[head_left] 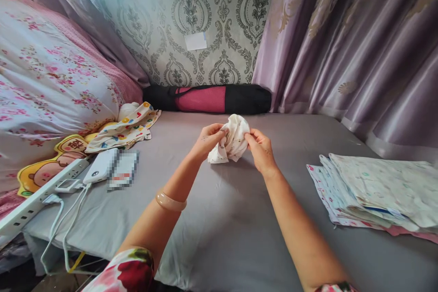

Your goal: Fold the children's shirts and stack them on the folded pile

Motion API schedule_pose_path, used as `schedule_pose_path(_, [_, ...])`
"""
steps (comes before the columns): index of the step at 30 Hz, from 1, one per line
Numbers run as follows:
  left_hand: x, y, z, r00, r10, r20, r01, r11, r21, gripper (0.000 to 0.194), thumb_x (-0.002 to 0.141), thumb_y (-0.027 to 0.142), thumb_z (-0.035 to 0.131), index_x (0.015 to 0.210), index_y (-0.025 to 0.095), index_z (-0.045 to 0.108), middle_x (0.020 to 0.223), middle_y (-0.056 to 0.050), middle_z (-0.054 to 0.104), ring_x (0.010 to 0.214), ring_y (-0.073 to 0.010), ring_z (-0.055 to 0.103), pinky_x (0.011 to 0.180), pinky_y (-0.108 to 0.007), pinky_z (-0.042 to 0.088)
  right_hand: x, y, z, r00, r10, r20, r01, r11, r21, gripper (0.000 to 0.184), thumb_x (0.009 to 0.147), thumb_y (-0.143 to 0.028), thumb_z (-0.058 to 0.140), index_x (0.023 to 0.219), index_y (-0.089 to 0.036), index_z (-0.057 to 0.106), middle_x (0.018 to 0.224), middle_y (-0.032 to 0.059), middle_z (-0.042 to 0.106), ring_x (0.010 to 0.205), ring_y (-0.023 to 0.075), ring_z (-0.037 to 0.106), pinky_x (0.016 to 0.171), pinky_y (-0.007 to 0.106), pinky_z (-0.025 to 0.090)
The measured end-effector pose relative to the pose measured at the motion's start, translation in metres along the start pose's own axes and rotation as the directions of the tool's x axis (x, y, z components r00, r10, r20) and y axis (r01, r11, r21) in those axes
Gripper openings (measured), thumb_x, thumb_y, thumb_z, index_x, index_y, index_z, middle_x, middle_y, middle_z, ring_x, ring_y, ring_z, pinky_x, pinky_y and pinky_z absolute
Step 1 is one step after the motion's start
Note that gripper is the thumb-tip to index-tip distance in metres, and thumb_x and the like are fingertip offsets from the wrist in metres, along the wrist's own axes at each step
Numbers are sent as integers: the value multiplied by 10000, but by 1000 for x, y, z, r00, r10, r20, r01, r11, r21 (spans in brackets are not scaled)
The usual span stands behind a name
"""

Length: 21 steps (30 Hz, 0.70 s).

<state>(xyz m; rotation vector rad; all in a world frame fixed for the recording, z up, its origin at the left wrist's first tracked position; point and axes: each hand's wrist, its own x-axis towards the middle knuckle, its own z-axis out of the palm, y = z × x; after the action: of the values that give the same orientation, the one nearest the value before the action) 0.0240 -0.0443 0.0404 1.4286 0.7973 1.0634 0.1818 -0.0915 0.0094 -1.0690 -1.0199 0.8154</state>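
Note:
A small white cloth (236,134) with a faint printed pattern is bunched up between my two hands, just over the grey sheet (219,200). My left hand (210,139) pinches its left side between thumb and fingers. On the opposite side, my right hand (259,146) grips the cloth's edge the same way. The cloth's top is rounded and its lower left part hangs down as a loose flap. Whether it is a garment or a plain piece of fabric I cannot tell.
Folded patterned cloths (383,191) are stacked at the right. Leftward lie a power strip (51,189) with cables, a white power bank (101,166), a blurred-out packet (123,171), a pig-shaped cushion (51,169) and a colourful printed cloth (125,130). A black-and-pink bag (201,99) lines the wall.

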Motion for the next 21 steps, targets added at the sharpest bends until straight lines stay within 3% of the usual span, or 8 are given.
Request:
schedule_pose_path(3, [1,1,-10,986,39,-160,-33,999,40,222,685,315,665,827,149,703,739,-15,677,679,-139,593,616,-231,434,6,-7,-13,996,12,-92,-13,1000,-15,231,748,-396,548,856,-208,625,740,7,671,680,160,609,606,260,477])
schedule_pose_path(7, [0,12,-26,969,49,-242,-49,999,8,247,667,289,650,878,166,686,710,5,643,627,-123,557,577,-222,413,7,-28,-31,991,4,-134,-14,997,-74,210,776,-421,553,796,-216,596,632,-13,581,581,143,538,508,242,408])
schedule_pose_path(13, [-13,63,-49,960,152,-236,-154,988,10,254,719,346,716,919,195,676,764,-7,636,678,-138,592,589,-230,455,-14,-76,-53,991,-105,85,122,963,-240,411,709,-515,762,990,-252,618,684,-42,557,577,128,525,516,241,417])
schedule_pose_path(15, [-17,70,-55,959,164,-230,-158,986,48,257,753,393,710,924,203,682,762,-10,639,671,-138,595,568,-225,455,-19,-84,-59,978,-117,175,168,936,-308,529,663,-495,812,1095,-272,602,697,-53,550,584,125,530,522,236,428])
schedule_pose_path(18, [-17,54,-62,971,98,-219,-82,993,81,289,721,424,739,895,200,685,738,1,642,609,-114,570,511,-201,428,-18,-81,-67,953,-87,290,189,919,-345,586,650,-476,824,1149,-284,583,750,-47,575,620,124,546,547,231,451])
schedule_pose_path(21, [-17,22,-66,976,-69,-208,78,996,34,375,639,450,784,892,195,678,684,23,625,526,-94,527,449,-189,388,-12,-67,-72,931,-27,365,176,907,-382,447,699,-460,782,1070,-269,619,804,-27,610,658,127,553,565,229,454])
